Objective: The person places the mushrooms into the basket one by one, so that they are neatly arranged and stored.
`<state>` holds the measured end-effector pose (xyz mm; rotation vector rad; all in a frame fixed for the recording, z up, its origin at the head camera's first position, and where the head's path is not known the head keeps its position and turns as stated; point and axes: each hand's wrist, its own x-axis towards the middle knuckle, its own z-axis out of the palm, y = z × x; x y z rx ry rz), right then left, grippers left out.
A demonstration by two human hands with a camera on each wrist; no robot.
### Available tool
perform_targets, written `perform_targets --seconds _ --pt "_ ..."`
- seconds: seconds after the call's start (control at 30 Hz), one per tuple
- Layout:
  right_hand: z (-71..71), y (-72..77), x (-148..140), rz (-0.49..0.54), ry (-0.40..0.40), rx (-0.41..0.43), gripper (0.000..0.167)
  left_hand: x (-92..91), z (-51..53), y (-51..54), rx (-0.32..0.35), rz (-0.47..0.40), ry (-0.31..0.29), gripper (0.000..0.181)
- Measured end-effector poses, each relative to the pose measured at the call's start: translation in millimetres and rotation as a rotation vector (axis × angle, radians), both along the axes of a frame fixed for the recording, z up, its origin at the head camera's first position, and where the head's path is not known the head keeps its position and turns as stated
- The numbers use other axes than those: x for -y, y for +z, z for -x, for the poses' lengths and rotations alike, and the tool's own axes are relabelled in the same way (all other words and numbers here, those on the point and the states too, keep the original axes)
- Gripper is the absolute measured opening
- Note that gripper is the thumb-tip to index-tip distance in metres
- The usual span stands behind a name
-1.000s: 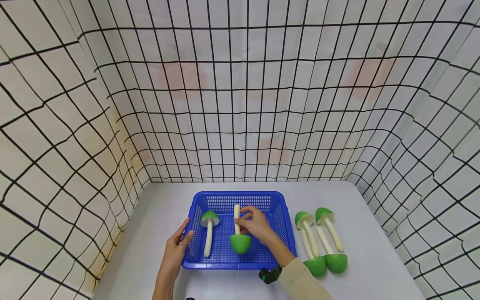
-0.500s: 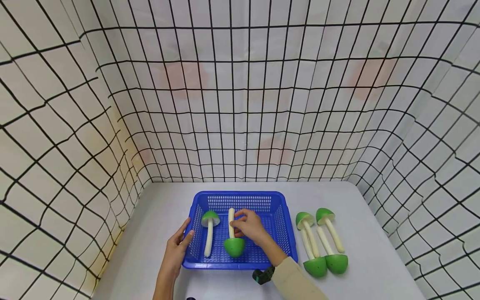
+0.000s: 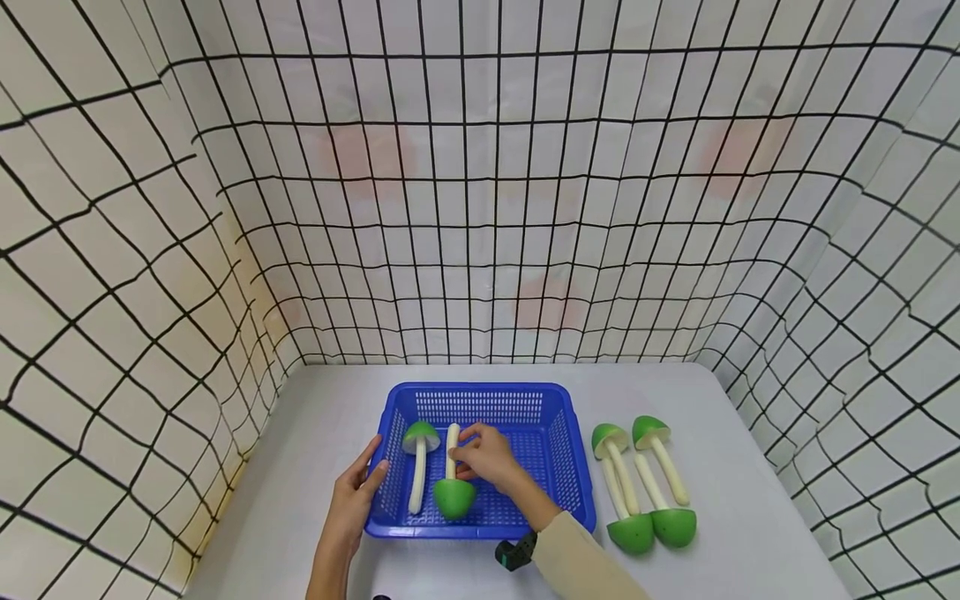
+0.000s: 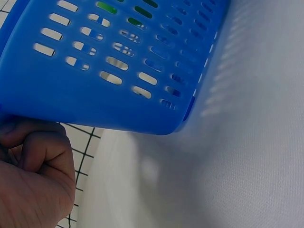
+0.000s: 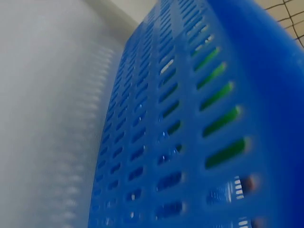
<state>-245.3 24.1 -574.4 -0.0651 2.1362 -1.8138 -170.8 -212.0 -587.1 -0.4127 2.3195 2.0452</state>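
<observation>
In the head view my right hand (image 3: 483, 454) pinches the white stem of a green-capped mushroom (image 3: 454, 498) inside the blue basket (image 3: 442, 532), its cap towards me. To its left another mushroom (image 3: 418, 475) lies in the basket, cap away from me. My left hand (image 3: 356, 492) rests at the basket's left rim, thumb and fingers at the edge. The left wrist view shows curled fingers of the left hand (image 4: 38, 171) against the basket wall (image 4: 85, 104). Through the slots of the basket wall (image 5: 190, 95), the right wrist view shows green.
Several green-capped mushrooms (image 3: 632, 533) lie on the white table (image 3: 727, 533) to the right of the basket, some with caps towards me and some away. A white backdrop with black grid lines (image 3: 480, 250) surrounds the table.
My right hand has moved left inside the basket with the mushroom, bringing it closer to the other one and slightly nearer to me. My left hand has stayed at the rim.
</observation>
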Motion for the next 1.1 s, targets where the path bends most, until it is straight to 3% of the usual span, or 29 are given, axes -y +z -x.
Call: perform_targets --seconds 0.4,1.1 --pt "-1.2 -8.7 11.6 0.000 0.030 0.028 0.031 -0.7 -2.3 1.6 -0.002 -0.003 0.000 0.057" --pt "-1.6 -17.9 16.1 -0.068 0.006 0.015 0.033 -0.1 0.7 -2.4 -0.005 -0.025 0.013 0.054"
